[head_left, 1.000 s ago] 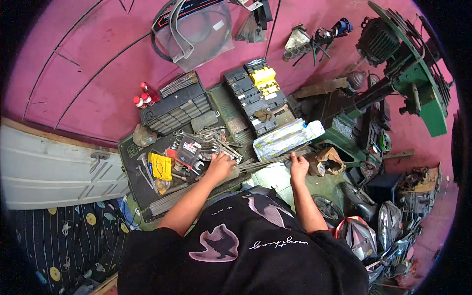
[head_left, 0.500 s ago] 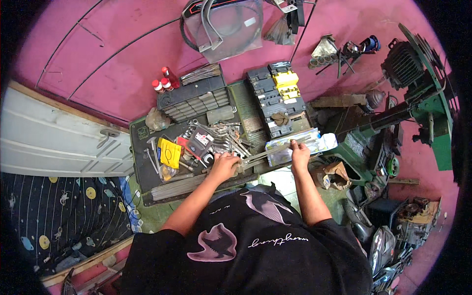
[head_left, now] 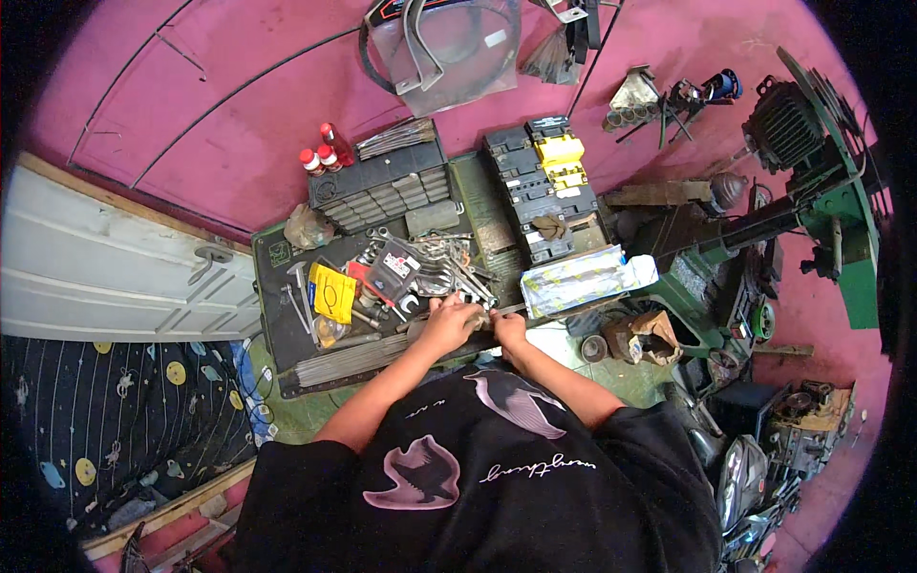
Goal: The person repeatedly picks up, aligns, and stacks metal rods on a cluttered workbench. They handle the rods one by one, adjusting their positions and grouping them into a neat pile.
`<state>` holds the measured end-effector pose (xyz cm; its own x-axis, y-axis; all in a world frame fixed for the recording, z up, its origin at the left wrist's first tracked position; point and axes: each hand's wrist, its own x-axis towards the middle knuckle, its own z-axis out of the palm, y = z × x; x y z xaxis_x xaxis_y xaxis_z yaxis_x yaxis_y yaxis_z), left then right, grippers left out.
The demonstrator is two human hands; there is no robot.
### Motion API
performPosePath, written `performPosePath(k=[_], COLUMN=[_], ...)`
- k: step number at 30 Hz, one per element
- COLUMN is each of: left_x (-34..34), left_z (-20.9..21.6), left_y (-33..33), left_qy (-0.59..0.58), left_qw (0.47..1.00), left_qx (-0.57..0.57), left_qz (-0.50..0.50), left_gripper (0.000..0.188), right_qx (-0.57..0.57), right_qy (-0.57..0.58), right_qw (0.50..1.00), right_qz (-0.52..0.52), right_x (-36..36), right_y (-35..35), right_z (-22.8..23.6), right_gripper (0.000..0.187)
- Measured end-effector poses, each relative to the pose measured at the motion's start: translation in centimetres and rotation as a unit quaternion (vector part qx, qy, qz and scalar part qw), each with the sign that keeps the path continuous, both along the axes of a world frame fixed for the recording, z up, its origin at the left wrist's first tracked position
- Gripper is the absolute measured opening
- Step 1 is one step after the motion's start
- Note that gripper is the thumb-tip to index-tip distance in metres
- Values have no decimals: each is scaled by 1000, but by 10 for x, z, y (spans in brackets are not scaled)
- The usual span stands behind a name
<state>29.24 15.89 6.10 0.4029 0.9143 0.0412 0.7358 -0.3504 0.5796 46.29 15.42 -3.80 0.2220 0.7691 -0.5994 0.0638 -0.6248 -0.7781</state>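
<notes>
At the front edge of the bench (head_left: 272, 306), a left hand (head_left: 455, 323) with bent fingers, and just beside it a right hand (head_left: 509, 330), curled too. Cannot tell if clamped on something or loose, with the fingertips too small and partly hidden. Just left of the left hand, a flat bunch of thin grey rods (head_left: 350, 363), lying along the front edge. Behind the left hand, a silver spanner (head_left: 409, 305), then a heap of more spanners (head_left: 447, 263). Further left, a dark box (head_left: 392, 273) with a pale label, and near it a bright yellow packet (head_left: 331, 292). To the right, past the right hand, a long shiny pack (head_left: 585, 283) in blue and yellow wrapping. Toward the back, a dark drawer box (head_left: 382, 196) with red-capped bottles (head_left: 328, 158) behind its left end, and to its right a row of black boxes (head_left: 527, 191) with a yellow box (head_left: 561, 155) on top. Lower right, down off the bench, a brown paper bag (head_left: 645, 339). Far right, a big green machine (head_left: 850, 239). Far left, a white door (head_left: 115, 272), and below it a dark cloth (head_left: 134, 420) with yellow spots. All behind, a pink wall (head_left: 258, 124).
</notes>
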Motion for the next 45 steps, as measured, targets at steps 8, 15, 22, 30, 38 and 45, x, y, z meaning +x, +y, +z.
performPosePath(k=[8,15,22,30,38,45], left_x=[-93,-210,-256,-283,-316,-313], left_z=[-4,-30,-49,-51,-41,-62], left_y=[-44,-122,-161,-145,-148,-153], left_qy=[8,143,172,171,99,167], left_qw=[986,925,926,956,963,965], left_qx=[-6,-45,-30,31,67,90], left_qz=[164,349,336,235,241,180], left_gripper=[34,27,37,14,8,17], right_qx=[-147,67,383,376,395,410], right_qy=[45,-272,-282,-476,-455,-476], right_qw=[988,960,768,511,500,476], right_qz=[20,7,429,609,622,615], right_x=[16,1,-127,-226,-254,-261], right_y=[17,3,-27,-29,-50,-49], right_z=[7,19,83,47,51,48], right_gripper=[27,53,20,22,22,20])
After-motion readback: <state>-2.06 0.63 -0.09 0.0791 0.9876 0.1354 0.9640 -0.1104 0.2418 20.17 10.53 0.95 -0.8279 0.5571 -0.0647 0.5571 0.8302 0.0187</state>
